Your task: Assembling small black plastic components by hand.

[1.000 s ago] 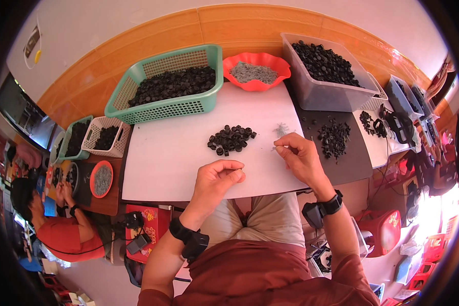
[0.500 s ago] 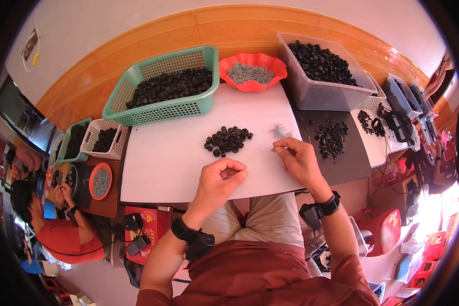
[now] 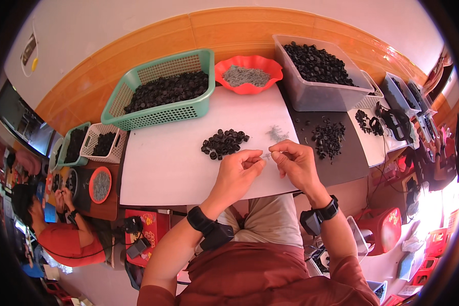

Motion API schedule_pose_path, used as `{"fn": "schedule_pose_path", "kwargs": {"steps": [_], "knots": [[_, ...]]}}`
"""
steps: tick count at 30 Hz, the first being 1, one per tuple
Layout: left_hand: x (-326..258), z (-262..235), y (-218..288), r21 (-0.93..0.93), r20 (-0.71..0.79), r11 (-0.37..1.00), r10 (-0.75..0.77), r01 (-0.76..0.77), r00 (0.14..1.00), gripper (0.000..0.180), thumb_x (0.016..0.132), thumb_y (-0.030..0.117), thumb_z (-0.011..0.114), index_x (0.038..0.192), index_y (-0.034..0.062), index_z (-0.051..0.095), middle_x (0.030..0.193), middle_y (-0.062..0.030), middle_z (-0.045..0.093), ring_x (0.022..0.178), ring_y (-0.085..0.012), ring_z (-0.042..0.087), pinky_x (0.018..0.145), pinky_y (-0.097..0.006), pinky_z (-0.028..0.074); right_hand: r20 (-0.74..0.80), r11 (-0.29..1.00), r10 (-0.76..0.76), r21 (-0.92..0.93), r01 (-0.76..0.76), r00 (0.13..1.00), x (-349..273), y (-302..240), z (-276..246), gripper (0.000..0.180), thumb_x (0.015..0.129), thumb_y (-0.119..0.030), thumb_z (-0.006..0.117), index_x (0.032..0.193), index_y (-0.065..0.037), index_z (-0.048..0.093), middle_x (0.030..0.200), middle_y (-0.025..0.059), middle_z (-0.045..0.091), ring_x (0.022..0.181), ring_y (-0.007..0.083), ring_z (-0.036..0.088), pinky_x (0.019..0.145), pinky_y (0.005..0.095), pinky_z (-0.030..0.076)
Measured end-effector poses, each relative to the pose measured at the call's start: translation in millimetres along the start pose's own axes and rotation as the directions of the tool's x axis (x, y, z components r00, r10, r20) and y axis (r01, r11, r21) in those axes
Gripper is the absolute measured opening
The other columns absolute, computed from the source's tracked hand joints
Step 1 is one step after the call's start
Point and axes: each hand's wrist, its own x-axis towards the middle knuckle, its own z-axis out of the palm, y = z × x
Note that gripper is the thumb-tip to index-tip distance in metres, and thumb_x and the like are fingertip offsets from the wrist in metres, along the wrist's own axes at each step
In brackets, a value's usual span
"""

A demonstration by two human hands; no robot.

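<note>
My left hand (image 3: 238, 173) is closed, thumb against curled fingers, over the near part of the white work sheet (image 3: 158, 171). Whatever it may hold is hidden. Just right of it, almost touching, my right hand (image 3: 297, 166) pinches with thumb and forefinger; anything between them is too small to make out. Beyond my left hand lies a pile of short black round caps (image 3: 223, 143). A loose heap of thin grey metal pins (image 3: 277, 133) lies past my right hand.
Along the back stand a green basket (image 3: 160, 118) of black parts, a red scalloped bowl (image 3: 249, 88) of grey pins and a clear plastic bin (image 3: 324, 97) of black parts. Small black pieces (image 3: 329, 138) lie on a dark mat at right. A co-worker (image 3: 66, 239) sits at left.
My left hand has moved right and slightly away from me, closing most of the gap to my right hand. The right hand has stayed near its place, still pinching.
</note>
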Motion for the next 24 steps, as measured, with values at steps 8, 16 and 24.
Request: {"fn": "schedule_pose_path", "kwargs": {"steps": [8,16,24], "knots": [[5,6,-5,0.036,0.04,0.999,-0.01,0.009,0.999,0.023,0.097,0.011,0.069,0.112,-0.0066,0.071,0.095,-0.0081,0.074,0.082,-0.0113,0.069,0.075,-0.026,0.056,0.032,0.997,0.025,0.075,-0.028,0.999,-6,2,3,0.013,0.099,-0.006,0.066,0.104,0.006,0.07,0.091,0.0019,0.064,0.059,0.0042,0.054,0.052,0.0208,0.045],[8,12,-4,0.102,-0.011,0.995,-0.007,0.008,1.0,0.019,0.093,0.011,0.069,0.102,-0.0054,0.071,0.085,-0.0113,0.074,0.076,-0.0131,0.069,0.071,-0.03,0.054,-0.037,0.998,-0.049,0.025,0.05,0.998,-10,10,3,0.01,0.1,-0.002,0.062,0.103,0.006,0.068,0.09,0.0023,0.062,0.06,0.0055,0.054,0.053,0.0226,0.046],[10,21,2,0.403,-0.085,0.901,0.211,-0.16,0.974,0.013,0.093,0.006,0.069,0.1,-0.0048,0.07,0.088,-0.0125,0.072,0.077,-0.0171,0.071,0.071,-0.03,0.056,-0.163,0.994,-0.08,-0.082,0.067,0.983,-13,11,2,0.009,0.1,-0.004,0.061,0.103,0.004,0.067,0.079,0.0016,0.062,0.058,0.0058,0.055,0.052,0.0237,0.045]]}}
